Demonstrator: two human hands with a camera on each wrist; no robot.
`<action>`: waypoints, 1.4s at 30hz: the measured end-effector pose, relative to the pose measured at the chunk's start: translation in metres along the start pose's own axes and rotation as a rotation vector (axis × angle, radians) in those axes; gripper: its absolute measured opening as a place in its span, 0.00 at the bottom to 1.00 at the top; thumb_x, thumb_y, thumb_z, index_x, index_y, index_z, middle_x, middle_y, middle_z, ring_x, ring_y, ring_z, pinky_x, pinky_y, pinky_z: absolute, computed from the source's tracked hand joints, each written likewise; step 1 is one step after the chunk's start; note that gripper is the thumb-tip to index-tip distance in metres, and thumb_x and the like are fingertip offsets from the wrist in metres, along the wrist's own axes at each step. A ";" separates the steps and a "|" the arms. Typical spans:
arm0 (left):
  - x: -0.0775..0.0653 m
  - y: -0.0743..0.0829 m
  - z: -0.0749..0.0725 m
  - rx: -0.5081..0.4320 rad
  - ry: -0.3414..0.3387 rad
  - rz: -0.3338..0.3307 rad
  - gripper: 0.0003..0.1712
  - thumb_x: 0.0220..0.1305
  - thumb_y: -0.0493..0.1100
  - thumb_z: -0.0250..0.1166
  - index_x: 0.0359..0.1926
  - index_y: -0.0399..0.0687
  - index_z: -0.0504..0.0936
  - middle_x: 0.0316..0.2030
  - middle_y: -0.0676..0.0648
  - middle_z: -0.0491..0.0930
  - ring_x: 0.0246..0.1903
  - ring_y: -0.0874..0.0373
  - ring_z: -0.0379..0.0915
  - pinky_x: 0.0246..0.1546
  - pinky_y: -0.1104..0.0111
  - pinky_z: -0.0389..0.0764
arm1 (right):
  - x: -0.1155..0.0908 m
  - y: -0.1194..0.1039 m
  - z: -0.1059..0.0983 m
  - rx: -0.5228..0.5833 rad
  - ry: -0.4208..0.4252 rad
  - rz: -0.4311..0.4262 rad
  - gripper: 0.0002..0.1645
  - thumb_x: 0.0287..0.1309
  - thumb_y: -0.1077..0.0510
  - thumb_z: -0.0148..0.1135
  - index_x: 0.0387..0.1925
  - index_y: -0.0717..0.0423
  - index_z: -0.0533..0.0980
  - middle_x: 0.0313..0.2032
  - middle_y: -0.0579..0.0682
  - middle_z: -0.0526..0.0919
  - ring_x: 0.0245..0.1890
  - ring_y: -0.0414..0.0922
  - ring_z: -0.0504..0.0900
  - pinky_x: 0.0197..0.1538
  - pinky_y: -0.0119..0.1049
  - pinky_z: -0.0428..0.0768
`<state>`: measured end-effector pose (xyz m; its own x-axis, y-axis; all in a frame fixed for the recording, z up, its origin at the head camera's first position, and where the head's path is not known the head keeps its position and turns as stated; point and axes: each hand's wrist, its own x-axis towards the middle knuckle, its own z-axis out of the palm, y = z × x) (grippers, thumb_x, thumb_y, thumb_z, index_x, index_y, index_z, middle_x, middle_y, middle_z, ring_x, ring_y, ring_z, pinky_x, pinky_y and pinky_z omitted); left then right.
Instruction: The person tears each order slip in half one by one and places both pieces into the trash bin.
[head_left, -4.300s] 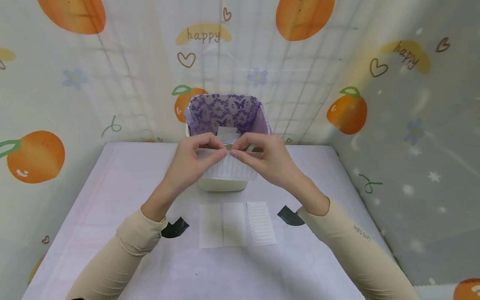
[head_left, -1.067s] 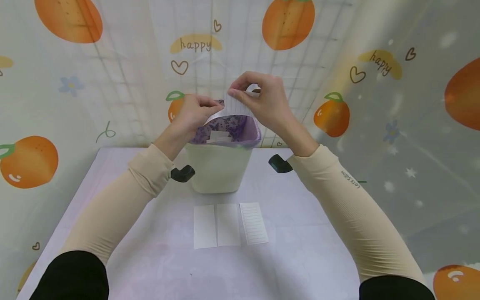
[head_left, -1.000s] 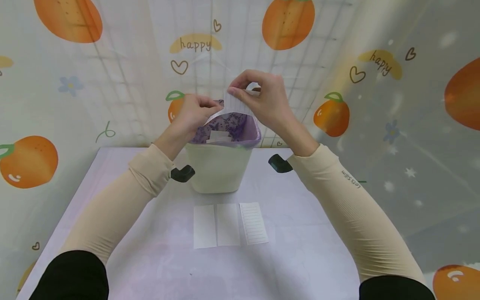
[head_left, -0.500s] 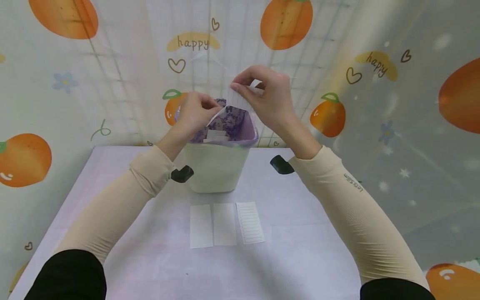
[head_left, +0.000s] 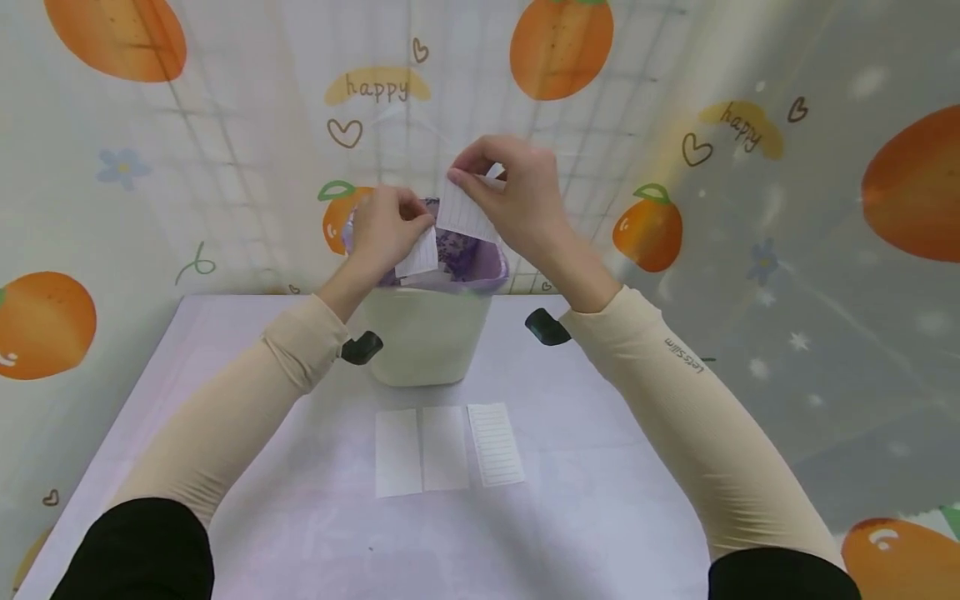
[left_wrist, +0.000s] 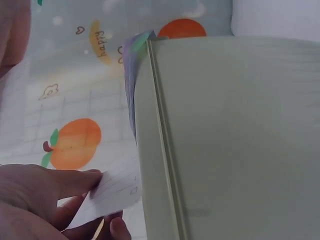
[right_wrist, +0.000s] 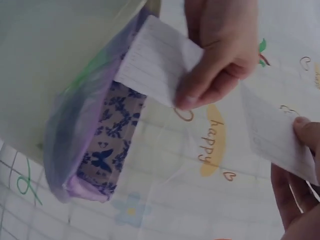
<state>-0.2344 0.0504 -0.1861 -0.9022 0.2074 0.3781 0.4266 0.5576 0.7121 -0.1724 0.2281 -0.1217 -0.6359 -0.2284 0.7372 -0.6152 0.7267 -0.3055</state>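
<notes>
Pinching one per side: left hand (head_left: 383,227) has left piece (head_left: 418,254) between closed thumb and fingers; right hand (head_left: 519,192), higher, likewise right piece (head_left: 463,212). Edge holds, likely since paper's floppy. Bin (head_left: 427,340) below hands, presumably for short reach. Three sheets (head_left: 446,448) on counter (head_left: 600,475), nearer the person than hands, probably spaced to avoid overlap.

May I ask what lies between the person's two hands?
The head view shows one paper piece in the left hand, another piece in the right hand, and purple liner behind the gap between them.
</notes>
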 end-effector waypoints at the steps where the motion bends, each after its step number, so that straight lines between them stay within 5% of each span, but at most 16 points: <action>1: 0.002 0.000 0.000 0.007 0.012 -0.004 0.08 0.70 0.43 0.72 0.39 0.42 0.90 0.38 0.43 0.90 0.40 0.51 0.82 0.48 0.61 0.79 | 0.001 0.003 0.004 -0.025 -0.020 0.004 0.06 0.67 0.58 0.72 0.37 0.57 0.88 0.36 0.51 0.91 0.39 0.44 0.85 0.44 0.35 0.80; 10: 0.012 0.003 -0.001 0.079 0.064 0.026 0.07 0.70 0.44 0.70 0.37 0.47 0.90 0.36 0.47 0.90 0.41 0.52 0.82 0.46 0.60 0.78 | 0.004 0.024 0.030 -0.165 -0.179 0.167 0.06 0.70 0.58 0.69 0.39 0.57 0.87 0.38 0.52 0.91 0.43 0.50 0.86 0.51 0.44 0.81; 18: 0.011 -0.013 -0.009 0.067 0.058 0.030 0.06 0.69 0.40 0.69 0.40 0.43 0.90 0.38 0.44 0.90 0.39 0.51 0.81 0.46 0.60 0.80 | -0.003 0.041 0.035 -0.170 -0.258 0.200 0.10 0.71 0.58 0.66 0.47 0.58 0.86 0.43 0.53 0.92 0.44 0.49 0.88 0.50 0.43 0.85; 30: 0.008 -0.015 -0.022 -0.017 0.119 0.093 0.07 0.68 0.39 0.66 0.37 0.44 0.90 0.36 0.46 0.90 0.37 0.54 0.81 0.50 0.62 0.77 | -0.015 0.044 0.026 -0.105 -0.215 0.179 0.21 0.73 0.50 0.65 0.56 0.61 0.84 0.50 0.60 0.89 0.53 0.56 0.84 0.60 0.51 0.78; 36: 0.000 -0.013 -0.022 -0.056 0.118 0.194 0.06 0.68 0.40 0.68 0.36 0.45 0.91 0.34 0.48 0.90 0.38 0.56 0.81 0.46 0.64 0.76 | -0.026 0.041 0.025 -0.082 -0.198 0.155 0.21 0.74 0.49 0.64 0.55 0.61 0.84 0.49 0.61 0.88 0.52 0.57 0.82 0.60 0.53 0.77; 42: -0.013 -0.009 -0.023 -0.073 0.138 0.307 0.06 0.68 0.40 0.69 0.36 0.44 0.90 0.34 0.47 0.90 0.39 0.54 0.79 0.54 0.62 0.74 | -0.038 0.035 0.020 -0.051 -0.124 0.105 0.18 0.72 0.52 0.67 0.53 0.61 0.85 0.48 0.59 0.89 0.50 0.56 0.83 0.58 0.53 0.77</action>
<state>-0.2250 0.0243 -0.1837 -0.7162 0.2433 0.6541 0.6847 0.4264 0.5911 -0.1786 0.2495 -0.1724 -0.7498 -0.2255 0.6221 -0.5199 0.7823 -0.3431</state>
